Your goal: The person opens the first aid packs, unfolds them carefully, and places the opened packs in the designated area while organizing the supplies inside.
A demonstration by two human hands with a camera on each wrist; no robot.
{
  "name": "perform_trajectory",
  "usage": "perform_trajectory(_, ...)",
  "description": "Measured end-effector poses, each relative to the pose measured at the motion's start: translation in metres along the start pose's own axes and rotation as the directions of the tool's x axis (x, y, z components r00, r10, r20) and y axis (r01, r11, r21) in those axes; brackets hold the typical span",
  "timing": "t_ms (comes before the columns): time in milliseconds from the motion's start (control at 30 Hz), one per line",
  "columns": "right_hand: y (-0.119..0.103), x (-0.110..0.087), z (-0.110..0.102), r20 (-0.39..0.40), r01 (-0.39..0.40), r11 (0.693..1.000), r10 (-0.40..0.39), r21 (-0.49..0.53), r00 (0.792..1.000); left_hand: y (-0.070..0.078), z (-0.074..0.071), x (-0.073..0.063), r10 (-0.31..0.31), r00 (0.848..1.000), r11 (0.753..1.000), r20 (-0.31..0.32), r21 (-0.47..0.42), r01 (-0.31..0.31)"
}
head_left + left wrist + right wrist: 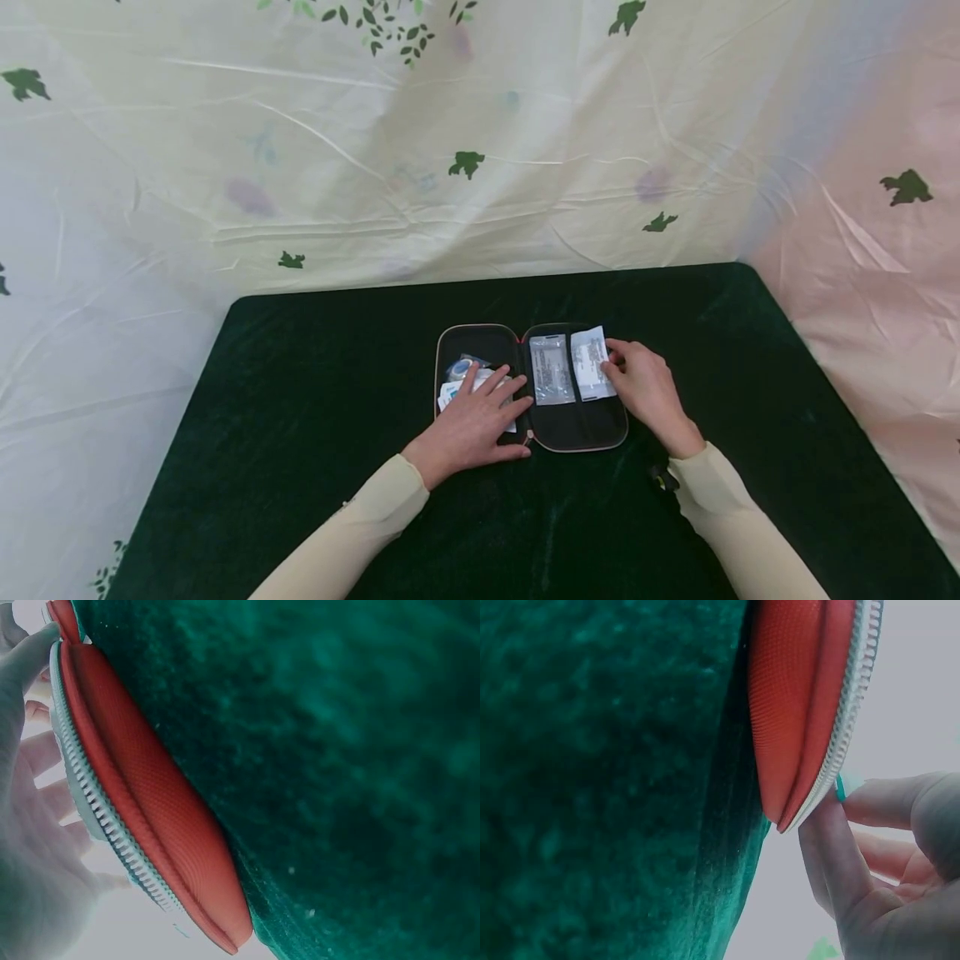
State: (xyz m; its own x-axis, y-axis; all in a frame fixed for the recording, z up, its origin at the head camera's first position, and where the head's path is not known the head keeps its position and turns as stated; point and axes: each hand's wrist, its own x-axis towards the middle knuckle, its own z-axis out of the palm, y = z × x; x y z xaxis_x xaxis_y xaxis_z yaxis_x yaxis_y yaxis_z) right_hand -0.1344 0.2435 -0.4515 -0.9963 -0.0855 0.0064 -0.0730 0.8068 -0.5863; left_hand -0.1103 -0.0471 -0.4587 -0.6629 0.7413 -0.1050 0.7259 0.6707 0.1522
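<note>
The white packet (591,365) lies in the right half of an unzipped case (585,429), up against its outer side, and small print runs across its face. We pinch its right edge between thumb and forefinger, so our right grip (648,383) is closed on that edge alone. Just left of it, in the same half, sits a clear packet (551,371), with a dark strip of the lining between the two.

Our left grip (472,425) is spread wide with nothing clasped in it; it lies over the left half, across some white sachets (448,392) and beside a round blue-and-white item (461,367) in clear wrap. Its thumb reaches the near edge by the spine.

From the wrists we see the case's red shell (157,772) and pale zip teeth (105,814). It rests spread open on a dark green, velvety worktop (315,400). Our cream sleeves (382,500) come in from the near side, and beyond hangs pale cloth (337,167) with green leaf prints.
</note>
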Motion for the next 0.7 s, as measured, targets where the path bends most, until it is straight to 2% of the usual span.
perform_trajectory(700, -0.0059, 0.0056, -0.0003, 0.055, 0.009, 1.0, -0.01, 0.014, 0.998, 0.0008, 0.0, 0.0007, -0.003, 1.0, 1.0, 0.002, -0.001, 0.003)
